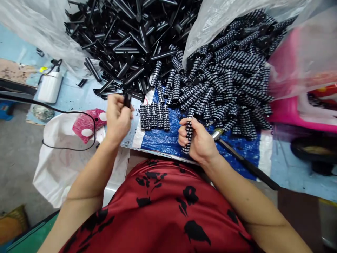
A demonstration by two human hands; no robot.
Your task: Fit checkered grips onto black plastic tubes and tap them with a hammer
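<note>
My left hand [119, 118] is closed round a black plastic clip piece [127, 100], held up above the table edge. My right hand [198, 140] grips a black-and-white patterned tube [188, 136], which points nearly upright in the picture. Between the hands, several patterned tubes [154, 116] lie side by side in a row on the blue sheet [173, 130]. Beyond my left hand is a big heap of loose black plastic pieces [131, 42]. A large pile of patterned tubes [226, 77] spreads beyond my right hand.
A hammer-like tool [244, 160] lies to the right of my right hand. At the far right stands a pink bin [286, 109]. On the left are a white power bank-like box [50, 87], a black cable [71, 111] and a pink pouch [88, 125]. Clear plastic bags [223, 21] drape over the heaps.
</note>
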